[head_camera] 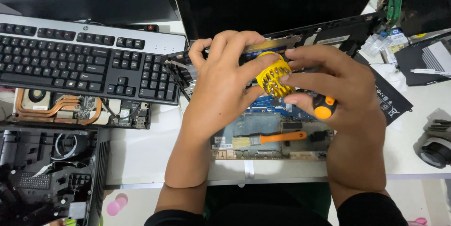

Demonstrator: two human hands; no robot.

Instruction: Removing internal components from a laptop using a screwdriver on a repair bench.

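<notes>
left hand (221, 85) and right hand (329, 89) gripping yellow bit holder (272, 78) — bits inside, above opened laptop (272, 127)

Bright, even light falls from overhead onto the white worktop (413, 113), leaving only soft, short shadows beside the opened laptop (282, 132). The dark screen above that laptop shows no hard glare. Focus is sharp around it; far left of it the corners darken and straight lines bend slightly.
</notes>
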